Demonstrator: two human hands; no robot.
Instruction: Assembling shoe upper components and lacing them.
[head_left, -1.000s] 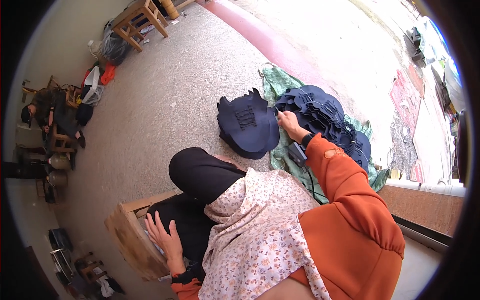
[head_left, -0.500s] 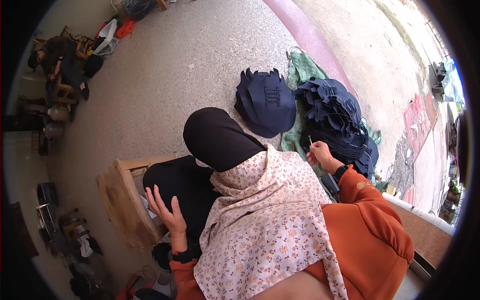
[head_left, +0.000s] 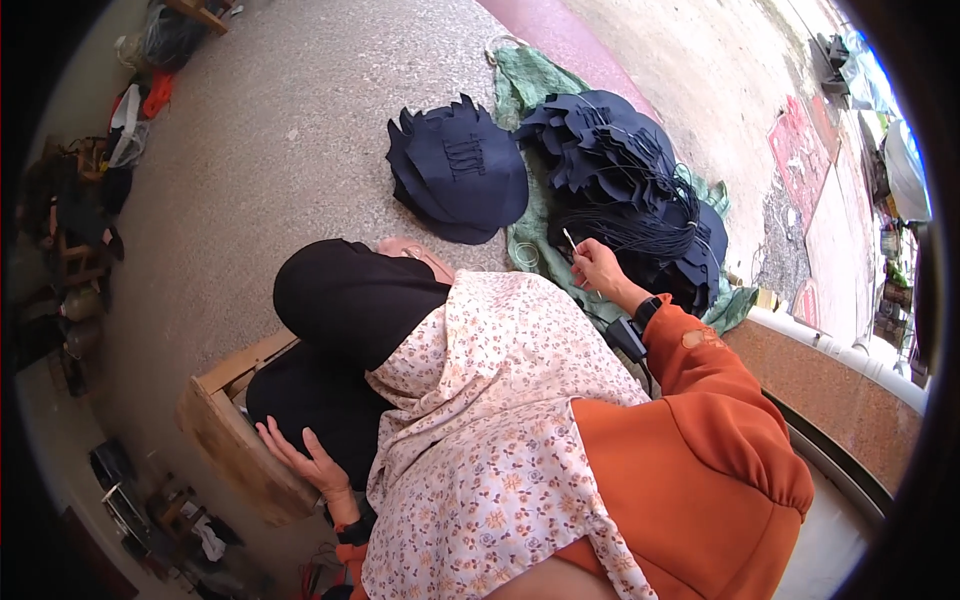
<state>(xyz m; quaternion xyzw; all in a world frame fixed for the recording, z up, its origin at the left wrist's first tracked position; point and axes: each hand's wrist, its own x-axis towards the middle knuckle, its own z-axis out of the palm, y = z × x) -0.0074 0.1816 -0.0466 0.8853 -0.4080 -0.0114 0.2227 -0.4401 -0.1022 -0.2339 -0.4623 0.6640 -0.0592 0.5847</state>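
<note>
My right hand [head_left: 597, 268] is closed on a thin pale tool [head_left: 568, 240], held just in front of a heap of dark navy fabric pieces [head_left: 620, 160] with black cords [head_left: 645, 225] trailing from them. A second, neater stack of navy pieces [head_left: 455, 170] lies to the left of the heap. Both piles rest on a green cloth [head_left: 530, 85] spread on the ground. With fingers spread, my left hand [head_left: 300, 460] rests where my black skirt meets the edge of a low wooden seat [head_left: 225, 430].
A small clear ring [head_left: 527, 257] lies on the green cloth near my right hand. Grey concrete ground [head_left: 280, 150] stretches ahead. Bags and clutter [head_left: 130, 110] sit at the far left. A low stone kerb [head_left: 850, 390] runs along the right.
My right hand has drawn back from the navy stack to the near edge of the corded heap, now holding the thin tool. My left hand stays on the seat edge.
</note>
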